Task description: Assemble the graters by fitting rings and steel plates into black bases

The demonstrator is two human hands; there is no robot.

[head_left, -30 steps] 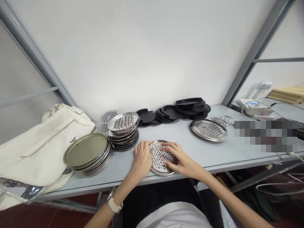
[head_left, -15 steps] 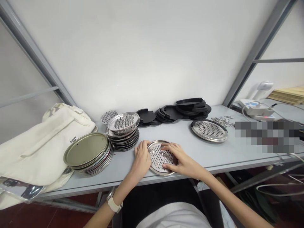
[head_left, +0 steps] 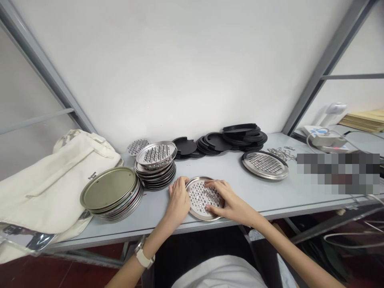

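Observation:
A round perforated metal disc lies flat near the front edge of the grey table. My left hand curls around the disc's left rim. My right hand rests on its right side, with the fingers bent over the perforated face. Both hands grip the disc between them. A watch shows on my left wrist.
Left of the disc stand a stack of perforated discs and a stack of plain metal lids. A white cloth bag lies far left. Black rubber rings line the back wall. Another perforated disc in a black ring lies right, beside small metal clips.
The disc and both hands have shifted slightly left and away from me. The grip on the disc looks unchanged.

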